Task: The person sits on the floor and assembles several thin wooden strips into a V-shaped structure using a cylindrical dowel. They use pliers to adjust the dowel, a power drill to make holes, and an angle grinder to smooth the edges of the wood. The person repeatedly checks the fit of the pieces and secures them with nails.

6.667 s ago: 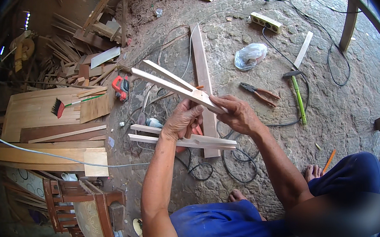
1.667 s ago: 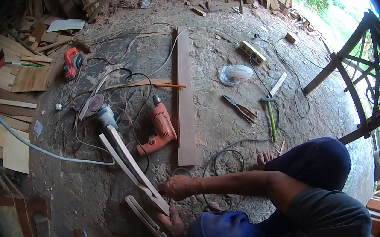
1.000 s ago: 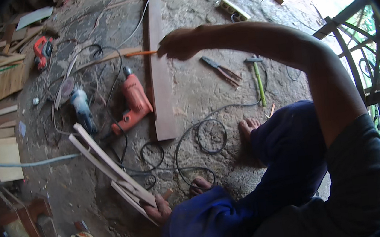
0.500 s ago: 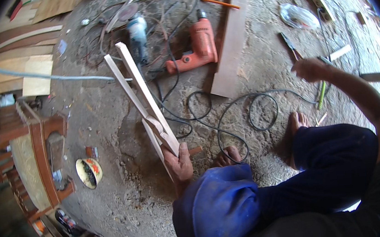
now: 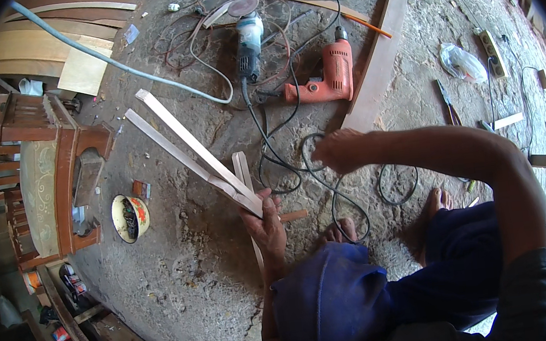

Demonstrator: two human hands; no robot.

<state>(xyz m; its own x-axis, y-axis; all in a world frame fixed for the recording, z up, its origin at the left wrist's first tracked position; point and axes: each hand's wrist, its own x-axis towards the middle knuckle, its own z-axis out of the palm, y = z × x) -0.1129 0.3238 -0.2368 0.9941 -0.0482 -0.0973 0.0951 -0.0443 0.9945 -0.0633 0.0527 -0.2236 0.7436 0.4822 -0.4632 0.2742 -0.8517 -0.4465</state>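
My left hand (image 5: 267, 229) is closed around pale wooden strips (image 5: 201, 151) near my knee. Two of them fan out up and to the left from the grip. Another pale piece (image 5: 242, 170) stands out behind the hand, and a pale length (image 5: 258, 258) shows below it. My right hand (image 5: 343, 152) hangs over the middle of the floor, above a loop of black cable (image 5: 317, 179). Its fingers are curled in; what they hold, if anything, is hidden. Beside my left hand lies a short brown stick (image 5: 293, 215).
Ahead lie an orange drill (image 5: 336, 74), an angle grinder (image 5: 249, 43) and a long board (image 5: 380, 52). Pliers (image 5: 448, 102), a plastic bag (image 5: 461, 63) and a power strip (image 5: 492, 53) are at right. A flowered bowl (image 5: 130, 217) and wooden furniture (image 5: 68, 185) stand at left.
My right hand has moved left from beside the pliers toward the strips. My left hand still grips the strips, turned further to the left. The whole view has shifted.
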